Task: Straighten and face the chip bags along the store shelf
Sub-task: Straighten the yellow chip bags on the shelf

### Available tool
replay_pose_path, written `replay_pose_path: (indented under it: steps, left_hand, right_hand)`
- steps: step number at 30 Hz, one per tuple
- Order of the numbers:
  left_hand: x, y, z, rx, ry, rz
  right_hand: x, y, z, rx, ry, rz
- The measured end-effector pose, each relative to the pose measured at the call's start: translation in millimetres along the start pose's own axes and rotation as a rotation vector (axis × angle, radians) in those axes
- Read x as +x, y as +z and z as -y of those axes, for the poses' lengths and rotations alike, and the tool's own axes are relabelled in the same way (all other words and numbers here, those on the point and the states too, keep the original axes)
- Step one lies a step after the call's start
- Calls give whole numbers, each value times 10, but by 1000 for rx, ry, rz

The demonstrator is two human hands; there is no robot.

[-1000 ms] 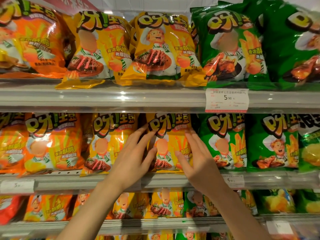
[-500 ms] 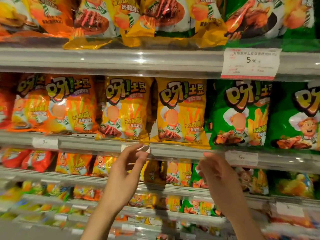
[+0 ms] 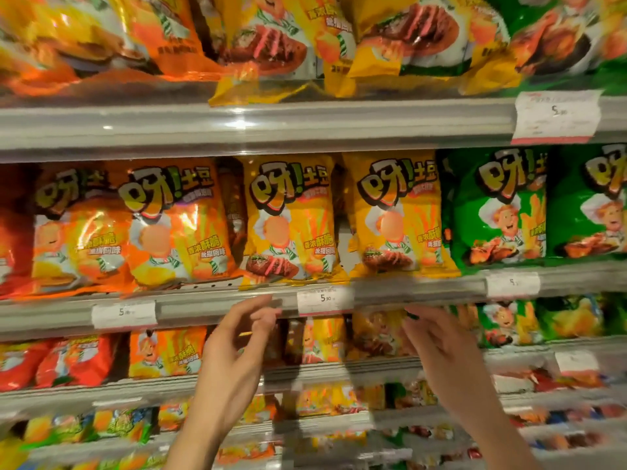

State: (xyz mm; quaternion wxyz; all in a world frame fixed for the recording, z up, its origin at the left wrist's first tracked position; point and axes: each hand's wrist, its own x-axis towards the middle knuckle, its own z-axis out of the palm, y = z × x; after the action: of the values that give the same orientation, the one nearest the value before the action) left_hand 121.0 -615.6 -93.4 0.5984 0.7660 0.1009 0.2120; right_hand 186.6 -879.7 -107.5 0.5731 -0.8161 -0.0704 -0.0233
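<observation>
Two yellow chip bags, one (image 3: 288,218) left and one (image 3: 395,215) right, stand upright side by side on the middle shelf (image 3: 217,301), fronts outward. Orange bags (image 3: 173,225) stand to their left and green bags (image 3: 497,208) to their right. My left hand (image 3: 237,344) hovers below the shelf edge with relaxed fingers, holding nothing. My right hand (image 3: 437,344) is raised in front of the shelf below, fingers loose, holding nothing. Both hands are apart from the yellow bags.
A price tag (image 3: 324,300) hangs on the shelf rail between my hands. The top shelf holds orange, yellow and green bags that overhang its edge (image 3: 271,123). Lower shelves carry smaller bags (image 3: 315,340). The picture is blurred by motion.
Both hands have left the yellow bag on the middle shelf and dropped below the shelf edge. The view has tilted down, so the shelves sit higher in frame.
</observation>
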Motion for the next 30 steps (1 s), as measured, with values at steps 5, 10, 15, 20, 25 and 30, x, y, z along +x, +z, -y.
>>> replay_pose_path:
  steps: [5,10,15,20,25,30]
  left_hand:
    - [151,-531,68,-18,-39,13]
    - [286,-845,94,-15,-25,-7]
    - [390,-940,-28,58,47,-19]
    - [631,-745,-321,111,128,-2]
    - [969,-296,-567,179,132,17]
    - [1288,25,-699,139,-30,53]
  right_hand:
    - [-131,428,280,49,44,-30]
    - [-126,602,417,78,31,-67]
    - [177,581,559,33,-107,-88]
    - [592,581,850,28,-224,-50]
    - [1034,811,1123,86,-187,35]
    - [1279,1042,1276,-93,-26,109]
